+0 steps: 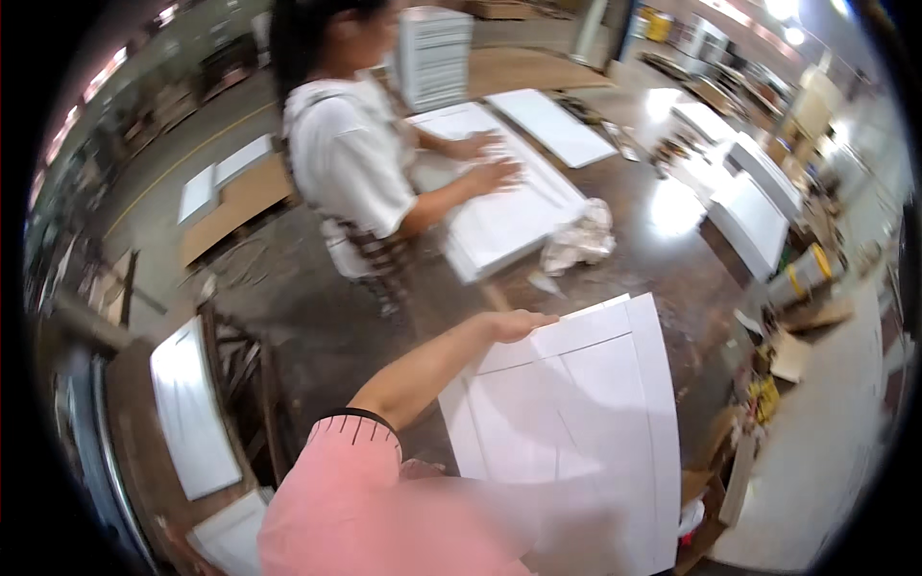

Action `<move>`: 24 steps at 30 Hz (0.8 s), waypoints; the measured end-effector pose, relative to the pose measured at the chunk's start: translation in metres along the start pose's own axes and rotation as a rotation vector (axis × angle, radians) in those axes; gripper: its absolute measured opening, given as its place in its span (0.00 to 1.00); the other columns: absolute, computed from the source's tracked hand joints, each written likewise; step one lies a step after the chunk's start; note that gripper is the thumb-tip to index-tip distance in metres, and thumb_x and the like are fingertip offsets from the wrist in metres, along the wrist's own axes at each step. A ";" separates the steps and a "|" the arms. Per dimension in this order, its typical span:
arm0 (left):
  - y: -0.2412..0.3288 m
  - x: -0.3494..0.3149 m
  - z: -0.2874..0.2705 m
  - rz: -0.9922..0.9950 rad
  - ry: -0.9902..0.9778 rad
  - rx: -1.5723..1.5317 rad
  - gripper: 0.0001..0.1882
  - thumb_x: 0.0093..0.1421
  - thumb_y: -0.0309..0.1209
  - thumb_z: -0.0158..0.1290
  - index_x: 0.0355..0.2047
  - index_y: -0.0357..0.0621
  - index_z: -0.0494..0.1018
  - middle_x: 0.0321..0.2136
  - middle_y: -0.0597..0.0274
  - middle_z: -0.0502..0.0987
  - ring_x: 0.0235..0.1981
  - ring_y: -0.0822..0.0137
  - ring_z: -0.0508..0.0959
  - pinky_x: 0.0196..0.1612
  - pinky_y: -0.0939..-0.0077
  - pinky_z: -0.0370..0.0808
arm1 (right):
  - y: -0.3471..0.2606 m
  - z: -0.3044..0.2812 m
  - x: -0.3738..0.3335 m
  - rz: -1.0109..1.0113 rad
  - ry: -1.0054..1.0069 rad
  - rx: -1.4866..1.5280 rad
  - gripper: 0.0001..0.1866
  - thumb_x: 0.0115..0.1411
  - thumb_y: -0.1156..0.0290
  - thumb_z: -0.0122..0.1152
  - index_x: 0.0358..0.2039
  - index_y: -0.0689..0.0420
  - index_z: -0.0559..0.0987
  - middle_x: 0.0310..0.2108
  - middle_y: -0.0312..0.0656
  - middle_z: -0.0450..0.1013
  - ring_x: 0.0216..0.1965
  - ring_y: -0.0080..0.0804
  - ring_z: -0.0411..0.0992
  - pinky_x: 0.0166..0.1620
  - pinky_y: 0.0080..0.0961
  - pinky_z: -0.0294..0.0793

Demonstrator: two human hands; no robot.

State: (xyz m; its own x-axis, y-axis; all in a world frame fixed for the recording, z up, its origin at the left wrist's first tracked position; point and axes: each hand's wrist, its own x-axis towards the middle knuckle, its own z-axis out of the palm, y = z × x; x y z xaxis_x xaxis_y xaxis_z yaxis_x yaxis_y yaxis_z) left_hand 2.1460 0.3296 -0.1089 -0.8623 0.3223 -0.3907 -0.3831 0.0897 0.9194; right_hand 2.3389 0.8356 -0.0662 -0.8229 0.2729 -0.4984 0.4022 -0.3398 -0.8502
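My left arm, in a pink sleeve, reaches forward, and my left hand is closed on the far edge of a large white panel. Thin straight lines run across the panel's face, and it stands tilted in front of me. A second white edge shows just behind its far rim. My right hand does not show. Across the dark table, a co-worker in a white shirt rests both hands on a stack of white panels. A crumpled whitish cloth lies by the near corner of that stack.
Another white panel lies farther back on the table, with more white panels at the right. A white cylindrical container with a yellow band stands near them. Scraps and cardboard pieces litter the right side. Leftward, a white panel lies on a brown board.
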 end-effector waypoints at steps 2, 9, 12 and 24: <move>-0.036 -0.062 -0.015 0.116 0.058 -0.220 0.31 0.77 0.51 0.42 0.69 0.42 0.68 0.66 0.60 0.71 0.67 0.63 0.68 0.69 0.67 0.63 | -0.016 0.023 0.009 -0.011 -0.112 -0.102 0.37 0.72 0.39 0.41 0.69 0.53 0.67 0.64 0.42 0.69 0.63 0.44 0.68 0.63 0.43 0.70; -0.065 -0.340 0.008 0.078 0.656 -0.510 0.27 0.74 0.44 0.50 0.66 0.41 0.72 0.62 0.62 0.76 0.60 0.68 0.74 0.64 0.68 0.70 | -0.051 0.130 0.002 -0.095 -0.412 -0.367 0.35 0.73 0.42 0.42 0.69 0.55 0.67 0.62 0.42 0.70 0.61 0.42 0.69 0.62 0.41 0.71; -0.139 -0.435 0.009 0.192 0.859 -0.637 0.27 0.72 0.44 0.52 0.64 0.40 0.73 0.59 0.61 0.78 0.57 0.67 0.77 0.61 0.67 0.73 | -0.046 0.193 -0.014 -0.107 -0.549 -0.453 0.35 0.73 0.42 0.43 0.68 0.55 0.68 0.61 0.43 0.70 0.61 0.41 0.69 0.62 0.41 0.71; -0.298 -0.771 0.016 0.203 1.587 -0.841 0.36 0.71 0.57 0.47 0.67 0.41 0.69 0.61 0.54 0.75 0.57 0.61 0.75 0.59 0.60 0.73 | 0.071 0.438 -0.149 -0.113 -0.853 -0.608 0.32 0.74 0.46 0.44 0.67 0.58 0.69 0.59 0.43 0.72 0.59 0.39 0.71 0.60 0.38 0.73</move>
State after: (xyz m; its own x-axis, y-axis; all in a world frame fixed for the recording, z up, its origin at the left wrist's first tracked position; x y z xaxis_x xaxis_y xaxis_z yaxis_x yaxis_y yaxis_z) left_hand 2.9304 0.0698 -0.0805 -0.1815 -0.8901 -0.4181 0.1445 -0.4447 0.8839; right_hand 2.3140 0.3768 0.0219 -0.7831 -0.5289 -0.3271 0.2447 0.2215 -0.9440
